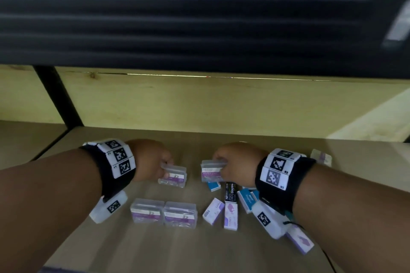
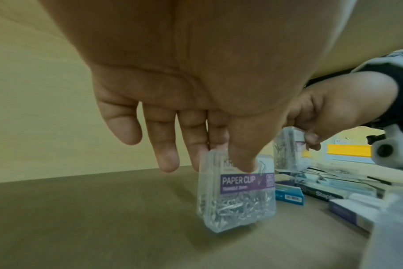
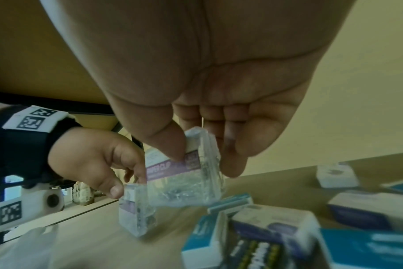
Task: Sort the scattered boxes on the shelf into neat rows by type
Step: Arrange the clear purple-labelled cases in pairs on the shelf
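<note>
Each hand — left hand [image 1: 148, 157], right hand [image 1: 235, 158] — pinches a clear "PAPER CLIP" box [image 2: 237, 193]; black box [image 1: 230, 193] reads "Staples".

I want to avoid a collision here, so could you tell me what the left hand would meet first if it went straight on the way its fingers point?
The left hand points down, pinching a paper clip box. Straight on, that box would meet the shelf board first, seemingly just beneath it.
</note>
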